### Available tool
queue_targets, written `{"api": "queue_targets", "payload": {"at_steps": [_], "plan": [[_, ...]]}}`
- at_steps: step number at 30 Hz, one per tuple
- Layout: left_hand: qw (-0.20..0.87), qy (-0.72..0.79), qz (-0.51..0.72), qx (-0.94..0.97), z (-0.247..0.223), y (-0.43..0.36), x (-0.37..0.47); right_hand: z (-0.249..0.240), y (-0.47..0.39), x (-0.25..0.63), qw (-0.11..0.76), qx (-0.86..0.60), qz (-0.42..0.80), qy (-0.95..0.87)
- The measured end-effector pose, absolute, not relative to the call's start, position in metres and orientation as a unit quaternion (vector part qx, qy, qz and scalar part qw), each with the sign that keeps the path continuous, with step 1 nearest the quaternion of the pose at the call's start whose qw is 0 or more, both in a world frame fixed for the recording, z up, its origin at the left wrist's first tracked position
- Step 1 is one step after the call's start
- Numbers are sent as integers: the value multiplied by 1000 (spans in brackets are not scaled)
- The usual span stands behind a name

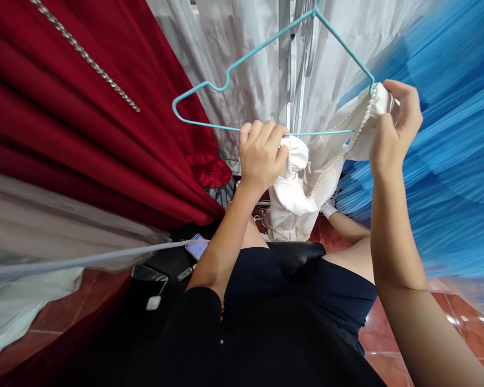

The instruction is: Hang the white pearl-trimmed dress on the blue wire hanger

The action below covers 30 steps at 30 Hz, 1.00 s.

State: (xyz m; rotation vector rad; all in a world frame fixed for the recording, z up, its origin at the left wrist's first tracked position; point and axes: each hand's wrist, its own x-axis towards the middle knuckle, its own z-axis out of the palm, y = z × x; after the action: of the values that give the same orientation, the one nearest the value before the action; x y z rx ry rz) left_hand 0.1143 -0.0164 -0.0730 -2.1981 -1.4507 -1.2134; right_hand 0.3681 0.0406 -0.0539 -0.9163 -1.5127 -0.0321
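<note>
A light-blue hanger (pixel 250 55) is hooked up at the top centre, its hook cut off by the frame edge. Its right shoulder end reaches into a white garment (pixel 326 177) trimmed with pearl beads, which hangs down to the right of centre. My left hand (pixel 262 153) is closed over the hanger's bottom bar and the gathered white fabric beside it. Off at the right, my right hand (pixel 395 126) pinches the garment's beaded strap at the hanger's right end. The hanger's left shoulder is bare.
Red fabric (pixel 84 134) hangs at the left, blue tulle (pixel 439 161) at the right and white curtains (pixel 250 80) behind. A pale pole (pixel 105 259) crosses the lower left, near a phone (pixel 197 247). Red tiles (pixel 60 306) cover the floor.
</note>
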Motion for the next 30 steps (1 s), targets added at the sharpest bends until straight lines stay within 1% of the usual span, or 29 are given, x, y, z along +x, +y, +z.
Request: {"api": "queue_targets", "payload": {"at_steps": [2, 4, 7, 9, 15, 22, 27, 30], "plan": [[126, -500, -410, -752, -73, -17, 114, -54, 43, 371, 655, -405, 18, -637], [125, -502, -405, -754, -72, -18, 113, -51, 46, 373, 647, -444, 29, -619], [115, -504, -399, -757, -71, -19, 112, -42, 55, 377, 585, -534, 9, -610], [105, -507, -400, -756, -71, -18, 113, -36, 59, 379, 555, -560, -19, -615], [87, -508, -413, -751, -73, -18, 115, -35, 53, 384, 603, -468, -76, -642], [109, -507, -416, -747, -74, -16, 114, -38, 50, 386, 595, -460, -130, -646], [120, -508, -416, -745, -74, -19, 116, -35, 61, 385, 589, -465, -95, -654], [119, -509, -414, -745, -74, -18, 116, -25, 66, 379, 609, -411, -71, -674]]}}
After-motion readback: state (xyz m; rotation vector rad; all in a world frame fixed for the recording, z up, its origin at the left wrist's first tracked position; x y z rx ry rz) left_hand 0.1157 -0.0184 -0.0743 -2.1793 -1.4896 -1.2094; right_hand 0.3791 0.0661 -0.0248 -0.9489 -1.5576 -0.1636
